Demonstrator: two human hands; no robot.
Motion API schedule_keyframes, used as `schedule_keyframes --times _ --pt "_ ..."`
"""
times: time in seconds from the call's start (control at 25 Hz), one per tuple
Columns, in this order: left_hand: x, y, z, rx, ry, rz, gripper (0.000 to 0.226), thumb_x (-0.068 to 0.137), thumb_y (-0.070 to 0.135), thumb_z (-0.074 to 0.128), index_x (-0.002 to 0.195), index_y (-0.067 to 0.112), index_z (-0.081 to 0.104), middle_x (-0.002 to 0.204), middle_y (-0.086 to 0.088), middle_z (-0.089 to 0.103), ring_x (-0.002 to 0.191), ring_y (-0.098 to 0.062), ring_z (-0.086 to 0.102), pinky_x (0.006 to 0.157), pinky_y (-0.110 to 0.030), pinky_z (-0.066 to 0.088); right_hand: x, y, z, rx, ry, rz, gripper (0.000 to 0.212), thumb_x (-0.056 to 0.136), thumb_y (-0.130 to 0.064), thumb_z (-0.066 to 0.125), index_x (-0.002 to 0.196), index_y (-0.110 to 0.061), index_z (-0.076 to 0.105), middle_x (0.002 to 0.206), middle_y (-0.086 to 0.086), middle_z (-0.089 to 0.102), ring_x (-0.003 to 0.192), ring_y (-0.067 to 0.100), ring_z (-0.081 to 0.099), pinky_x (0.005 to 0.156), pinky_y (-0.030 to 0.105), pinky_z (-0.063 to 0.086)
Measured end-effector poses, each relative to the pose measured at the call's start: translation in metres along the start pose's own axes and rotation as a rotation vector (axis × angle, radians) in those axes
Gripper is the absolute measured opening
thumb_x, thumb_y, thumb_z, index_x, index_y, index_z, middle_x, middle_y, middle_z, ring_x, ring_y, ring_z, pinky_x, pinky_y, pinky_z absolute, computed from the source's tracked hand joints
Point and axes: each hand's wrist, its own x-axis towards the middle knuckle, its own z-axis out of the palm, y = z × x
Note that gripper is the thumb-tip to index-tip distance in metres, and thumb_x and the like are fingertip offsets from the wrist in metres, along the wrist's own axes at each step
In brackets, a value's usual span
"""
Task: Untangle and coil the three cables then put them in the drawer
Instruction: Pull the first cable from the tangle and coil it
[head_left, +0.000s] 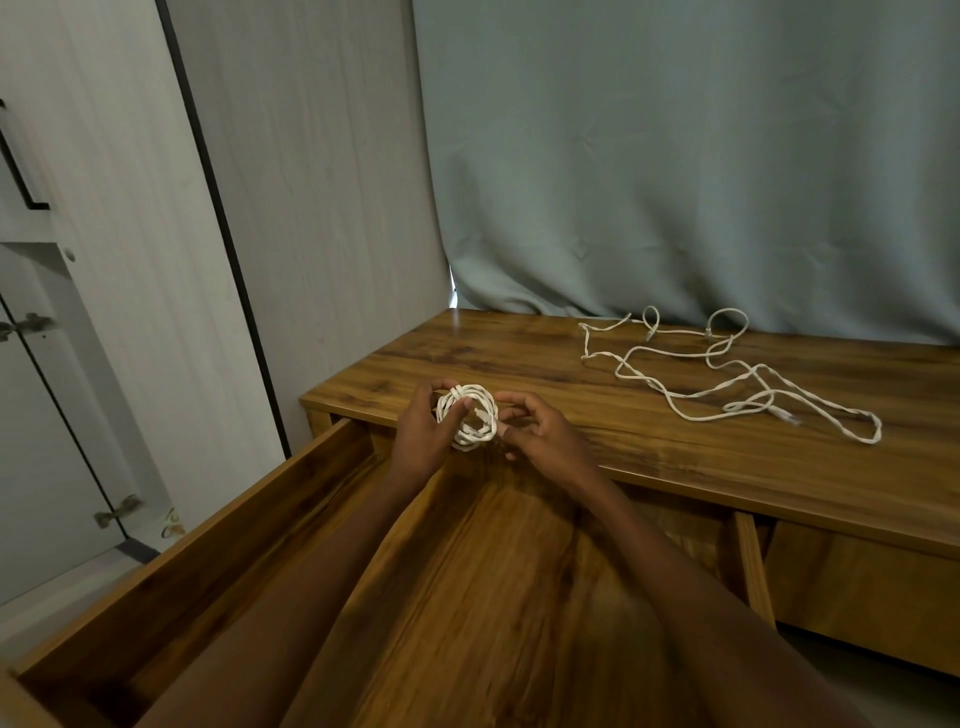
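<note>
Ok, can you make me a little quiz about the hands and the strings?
1. True or false: the drawer is open.
2. Which holds the coiled cable: a) left hand alone, b) both hands, with the right hand, c) nobody?
3. Where do the loose cables lie?

Key: 1 true. 2 b. 3 on the wooden top, near the curtain.

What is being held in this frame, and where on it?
A coiled white cable: left hand grips its left rim, right hand fingertips pinch its right edge.
</note>
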Motion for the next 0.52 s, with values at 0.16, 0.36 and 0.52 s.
schedule_keyframes --times 0.16,0.36,0.52 --pt "0.001 0.005 -0.003 -0.049 -0.013 -0.022 0.033 0.092 0.029 0.070 0.121 0.020 0.057 0.108 0.001 0.072 0.091 -0.006 0.071 0.076 -0.028 0.061 0.002 -0.004 0.001 0.116 0.009 0.079 0.043 0.096 -0.020 0.066 0.137 -0.024 0.056 0.122 -0.001 0.068 0.096 0.017 0.072 0.079 0.032 0.061" --pt "0.005 0.013 -0.014 -0.170 -0.184 -0.004 0.035 0.094 0.019 0.068 0.126 0.018 0.054 0.115 0.000 0.070 0.101 -0.011 0.070 0.080 -0.025 0.058 0.015 -0.015 -0.002 0.219 -0.115 0.114 0.042 0.095 -0.015 0.068 0.135 -0.023 0.059 0.122 -0.002 0.072 0.100 0.017 0.074 0.084 0.036 0.061" --pt "0.013 0.008 -0.032 -0.138 -0.297 -0.043 0.035 0.093 0.016 0.069 0.125 0.013 0.056 0.113 -0.003 0.071 0.102 -0.018 0.070 0.083 -0.031 0.059 0.027 -0.023 -0.007 0.165 -0.255 0.128 0.036 0.092 -0.005 0.070 0.126 -0.012 0.066 0.110 0.008 0.076 0.097 0.021 0.074 0.079 0.030 0.060"
